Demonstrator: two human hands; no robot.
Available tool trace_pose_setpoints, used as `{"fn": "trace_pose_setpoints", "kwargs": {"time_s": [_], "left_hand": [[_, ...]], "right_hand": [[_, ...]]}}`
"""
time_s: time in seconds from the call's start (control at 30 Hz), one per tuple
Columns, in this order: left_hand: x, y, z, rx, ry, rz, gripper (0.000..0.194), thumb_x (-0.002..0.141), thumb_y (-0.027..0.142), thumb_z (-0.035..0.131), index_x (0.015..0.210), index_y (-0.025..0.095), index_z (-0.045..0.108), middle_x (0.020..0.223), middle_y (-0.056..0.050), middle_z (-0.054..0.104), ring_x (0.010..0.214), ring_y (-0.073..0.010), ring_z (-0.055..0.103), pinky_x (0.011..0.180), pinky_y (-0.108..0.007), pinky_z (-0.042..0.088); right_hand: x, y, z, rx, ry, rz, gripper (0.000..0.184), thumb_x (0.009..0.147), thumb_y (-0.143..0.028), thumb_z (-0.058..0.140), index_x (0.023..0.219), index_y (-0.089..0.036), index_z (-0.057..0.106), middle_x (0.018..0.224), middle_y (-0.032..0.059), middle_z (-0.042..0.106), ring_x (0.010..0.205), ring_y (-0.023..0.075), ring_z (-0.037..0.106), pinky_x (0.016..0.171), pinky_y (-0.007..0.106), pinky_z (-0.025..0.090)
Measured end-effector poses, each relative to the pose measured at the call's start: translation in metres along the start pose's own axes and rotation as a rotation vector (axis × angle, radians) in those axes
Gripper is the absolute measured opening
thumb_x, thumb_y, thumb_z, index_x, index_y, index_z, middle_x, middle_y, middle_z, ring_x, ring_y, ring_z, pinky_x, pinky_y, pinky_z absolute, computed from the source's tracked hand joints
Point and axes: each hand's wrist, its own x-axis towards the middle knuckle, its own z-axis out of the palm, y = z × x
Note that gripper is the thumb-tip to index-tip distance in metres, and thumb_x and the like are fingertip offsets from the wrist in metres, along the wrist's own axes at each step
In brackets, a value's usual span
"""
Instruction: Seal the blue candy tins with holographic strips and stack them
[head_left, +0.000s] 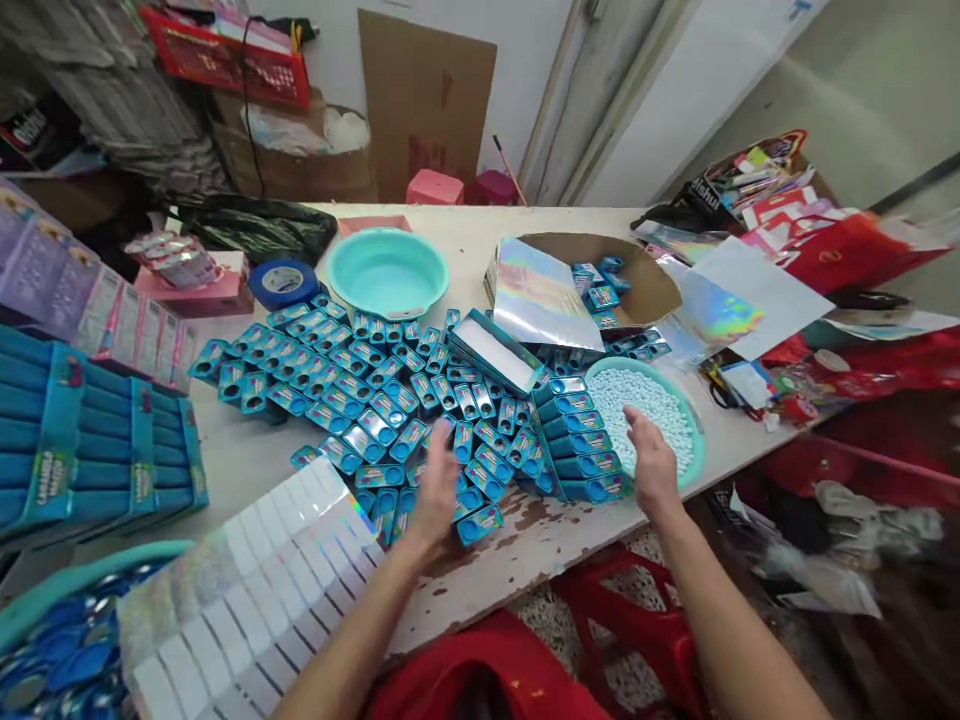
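Observation:
My left hand [437, 492] hovers over the near edge of a spread of small blue boxes [367, 400], most with a round hole or recess at one end. Its fingers are stretched out, slightly blurred, and nothing is in them. Beside a round basin of white pellets [637, 400], my right hand [652, 458] is held out with fingers apart, also holding nothing. Between the hands leans a neat row of blue boxes [577, 440], nearest to my right hand. Behind it lies a blue open tray with a white inside [495, 350].
A turquoise basin [386, 270] stands at the back. An open carton [645, 280] holds more blue boxes under a shiny silvery sheet [544, 290]. At left are stacked blue trays [97, 440], a strip-lined silvery stack [255, 590] and blue tape [283, 283]. A red stool [637, 620] stands below.

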Motion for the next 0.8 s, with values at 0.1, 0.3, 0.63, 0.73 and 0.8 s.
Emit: {"fn": "trace_pose_setpoints", "kwargs": {"time_s": [0.1,0.3,0.63,0.73,0.8], "left_hand": [[0.026,-0.013,0.093,-0.027,-0.084,0.029,0.085,0.082,0.065,0.039,0.150,0.019,0.017,0.158,-0.009,0.014,0.146,-0.0257,0.011,0.120,-0.044,0.009],[0.051,-0.013,0.180,-0.018,-0.083,-0.064,0.098,0.081,0.068,0.041,0.151,0.011,0.004,0.159,-0.012,-0.007,0.146,-0.0207,-0.007,0.120,-0.038,-0.002],[-0.018,0.006,0.059,0.025,0.234,0.055,0.082,0.087,0.061,0.041,0.152,0.021,0.011,0.160,-0.005,0.002,0.147,-0.0226,-0.001,0.121,-0.039,0.002],[-0.011,-0.007,0.026,0.051,0.275,0.009,0.080,0.089,0.059,0.038,0.151,0.017,0.011,0.159,-0.009,0.005,0.147,-0.0237,0.003,0.120,-0.040,0.007],[-0.015,-0.007,-0.003,0.143,0.230,0.033,0.076,0.090,0.055,0.040,0.151,0.017,0.014,0.157,-0.011,0.019,0.145,-0.0242,0.018,0.119,-0.040,0.018]], "right_hand": [[0.020,0.039,-0.010,0.214,-0.278,0.374,0.072,0.065,-0.080,0.048,0.104,-0.023,0.067,0.121,0.0142,0.064,0.121,0.0295,0.054,0.095,0.047,0.047],[-0.007,0.054,-0.014,0.324,-0.360,0.522,0.060,0.065,-0.066,0.063,0.109,-0.026,0.066,0.106,0.0080,0.071,0.107,0.0307,0.064,0.091,0.048,0.053],[-0.072,-0.008,0.070,0.354,-0.654,0.434,0.068,0.071,-0.055,0.064,0.132,-0.029,0.049,0.127,0.0048,0.062,0.111,0.0267,0.062,0.094,0.044,0.051],[-0.071,-0.009,0.111,0.276,-0.756,0.445,0.073,0.065,-0.054,0.067,0.131,-0.026,0.050,0.122,0.0063,0.064,0.108,0.0293,0.062,0.092,0.046,0.052],[-0.068,-0.010,0.117,0.145,-0.741,0.325,0.072,0.065,-0.055,0.066,0.128,-0.025,0.053,0.124,0.0081,0.062,0.113,0.0315,0.058,0.097,0.051,0.047]]}}
